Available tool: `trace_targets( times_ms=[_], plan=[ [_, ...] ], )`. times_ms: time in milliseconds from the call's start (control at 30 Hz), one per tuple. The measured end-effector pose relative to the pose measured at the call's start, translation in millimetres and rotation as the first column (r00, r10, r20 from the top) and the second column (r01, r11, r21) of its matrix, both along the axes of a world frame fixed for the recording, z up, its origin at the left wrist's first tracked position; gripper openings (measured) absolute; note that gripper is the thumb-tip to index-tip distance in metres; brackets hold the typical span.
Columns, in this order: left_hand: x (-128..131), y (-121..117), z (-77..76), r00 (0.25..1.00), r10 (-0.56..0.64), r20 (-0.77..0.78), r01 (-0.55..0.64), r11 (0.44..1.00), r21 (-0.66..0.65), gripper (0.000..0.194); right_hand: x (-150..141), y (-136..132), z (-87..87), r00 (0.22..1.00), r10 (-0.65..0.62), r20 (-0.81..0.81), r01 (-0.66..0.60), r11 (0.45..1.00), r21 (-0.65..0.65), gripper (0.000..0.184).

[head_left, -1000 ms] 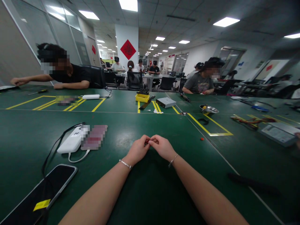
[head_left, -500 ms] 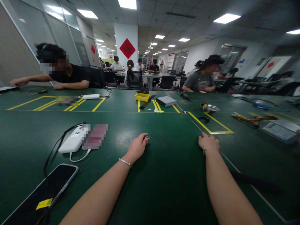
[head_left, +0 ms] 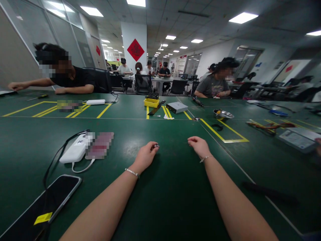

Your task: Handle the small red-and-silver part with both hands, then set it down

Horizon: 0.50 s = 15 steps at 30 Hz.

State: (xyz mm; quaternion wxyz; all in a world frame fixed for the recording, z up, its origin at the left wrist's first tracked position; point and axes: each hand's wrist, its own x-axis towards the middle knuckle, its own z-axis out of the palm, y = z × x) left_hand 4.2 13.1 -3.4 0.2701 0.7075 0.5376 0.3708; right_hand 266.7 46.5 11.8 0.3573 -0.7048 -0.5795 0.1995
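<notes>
My left hand (head_left: 146, 154) is closed in a pinch above the green table (head_left: 173, 187). Between its thumb and fingers a small shiny metallic piece (head_left: 156, 145) shows, too small to name. Across from it, my right hand (head_left: 199, 146) points leftward with its fingertips pressed together; whether anything is between them is hidden. A gap of bare tabletop separates the two hands. Each wrist wears a thin bracelet.
A power bank (head_left: 75, 149) with a cable and a phone (head_left: 50, 204) lie left. Farther back are a yellow bin (head_left: 151, 102), grey box (head_left: 177, 107) and metal bowl (head_left: 223, 114). A power supply box (head_left: 298, 139) and dark rod (head_left: 269, 193) lie right. Two co-workers sit opposite.
My right hand has moved left, from beside the table seam toward my left hand. My left hand stays nearly in place, still pinching the small metallic piece.
</notes>
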Motion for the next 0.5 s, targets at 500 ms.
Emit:
trace_targets(
  times_ms=[500],
  plan=[
    [2.0,-1.6,3.9,0.998,-0.036,0.059,0.028,0.992,0.124,0.023,-96.5,-33.0,12.0,0.451,0.331,-0.829,-0.597,0.802,-0.005,0.021]
  ],
)
